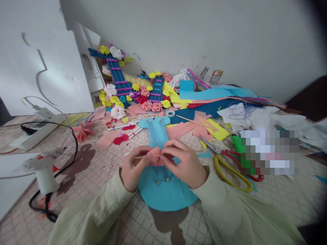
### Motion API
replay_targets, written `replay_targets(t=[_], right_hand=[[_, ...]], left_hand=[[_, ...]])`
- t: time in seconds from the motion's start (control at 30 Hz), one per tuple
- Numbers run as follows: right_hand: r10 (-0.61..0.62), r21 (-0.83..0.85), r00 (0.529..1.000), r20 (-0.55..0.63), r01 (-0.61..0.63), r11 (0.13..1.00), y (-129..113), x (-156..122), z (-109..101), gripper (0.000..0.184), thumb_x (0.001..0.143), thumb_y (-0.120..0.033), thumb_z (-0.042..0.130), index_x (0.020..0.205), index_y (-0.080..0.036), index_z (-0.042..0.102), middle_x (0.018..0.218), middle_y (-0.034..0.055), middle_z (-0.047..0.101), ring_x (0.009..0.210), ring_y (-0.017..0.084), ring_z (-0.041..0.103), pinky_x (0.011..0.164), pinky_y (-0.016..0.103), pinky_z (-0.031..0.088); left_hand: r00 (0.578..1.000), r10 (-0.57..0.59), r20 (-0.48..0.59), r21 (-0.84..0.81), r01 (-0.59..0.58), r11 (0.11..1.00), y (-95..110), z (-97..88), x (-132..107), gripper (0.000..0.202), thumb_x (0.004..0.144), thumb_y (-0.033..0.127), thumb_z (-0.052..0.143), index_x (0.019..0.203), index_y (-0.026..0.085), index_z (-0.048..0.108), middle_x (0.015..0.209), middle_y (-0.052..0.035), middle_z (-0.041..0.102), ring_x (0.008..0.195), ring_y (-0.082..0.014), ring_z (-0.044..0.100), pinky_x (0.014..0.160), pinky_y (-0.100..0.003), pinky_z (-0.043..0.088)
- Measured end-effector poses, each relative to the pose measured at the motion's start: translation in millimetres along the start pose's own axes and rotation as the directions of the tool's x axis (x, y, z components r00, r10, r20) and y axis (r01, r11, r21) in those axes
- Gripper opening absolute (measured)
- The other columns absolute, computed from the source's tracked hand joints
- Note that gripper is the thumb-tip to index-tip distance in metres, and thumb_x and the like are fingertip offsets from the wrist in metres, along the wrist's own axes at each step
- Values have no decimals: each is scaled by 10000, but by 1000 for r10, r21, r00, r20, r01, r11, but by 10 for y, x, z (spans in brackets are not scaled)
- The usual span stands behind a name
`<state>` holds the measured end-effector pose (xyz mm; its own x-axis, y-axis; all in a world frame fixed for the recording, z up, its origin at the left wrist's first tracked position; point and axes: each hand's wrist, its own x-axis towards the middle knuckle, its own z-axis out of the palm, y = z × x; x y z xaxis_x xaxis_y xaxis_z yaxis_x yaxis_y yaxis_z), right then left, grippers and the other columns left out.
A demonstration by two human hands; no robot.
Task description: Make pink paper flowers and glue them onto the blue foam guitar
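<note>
A piece of pink crepe paper [156, 160] is pinched between both hands, bunched around a thin wooden stick [139, 157]. My left hand [135, 166] is closed on the paper and the stick from the left. From the right, the fingertips of my right hand [185, 162] press on the paper's other side. Below the hands lies a light-blue paper guitar [167, 194], its neck pointing away from me. Strings and small beads show on its body, and my hands cover its middle.
A white glue gun [46, 173] with a black cord stands at left, near a power strip [38, 127]. Large scissors [230, 166] with red and yellow handles lie at right. Decorated dark-blue guitars [119, 78], paper flowers [118, 112] and pink scraps [107, 139] fill the back.
</note>
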<state>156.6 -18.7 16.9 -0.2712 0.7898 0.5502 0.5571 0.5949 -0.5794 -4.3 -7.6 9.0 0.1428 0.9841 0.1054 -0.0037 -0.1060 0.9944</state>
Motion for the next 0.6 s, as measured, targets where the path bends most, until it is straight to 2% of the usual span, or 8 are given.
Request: replay_targets(t=[0.07,0.27,0.5,0.6], right_hand=[[-22,-16,999,28,23,1000,4,-8,5,105,781,-145,493,768,-172,593,838,46,540,746,133,530,664,265,458],[-40,-44,997,63,42,998,-2,-30,30,105,773,-131,500,780,-170,598,833,47,544,771,145,526,686,276,453],[-51,-60,997,49,54,997,-28,-17,35,93,780,-149,495,773,-172,585,835,51,545,785,145,530,696,275,460],[-39,-59,998,51,42,997,-34,-24,49,78,768,-141,505,757,-166,578,826,50,544,774,142,536,683,266,460]], left_hand=[[1000,5,-2,18,-5,1000,24,-21,6,181,682,304,607,761,141,612,711,-24,640,621,-127,597,563,-223,497],[996,-17,82,124,7,992,30,-22,6,132,653,240,645,706,128,603,636,-26,617,612,-140,600,585,-247,503],[996,-87,8,28,86,996,7,-3,26,143,663,270,624,685,140,569,619,-5,613,529,-93,558,467,-185,460],[994,-113,11,29,113,993,19,-1,33,141,648,265,629,665,140,567,589,3,604,510,-90,547,458,-183,453]])
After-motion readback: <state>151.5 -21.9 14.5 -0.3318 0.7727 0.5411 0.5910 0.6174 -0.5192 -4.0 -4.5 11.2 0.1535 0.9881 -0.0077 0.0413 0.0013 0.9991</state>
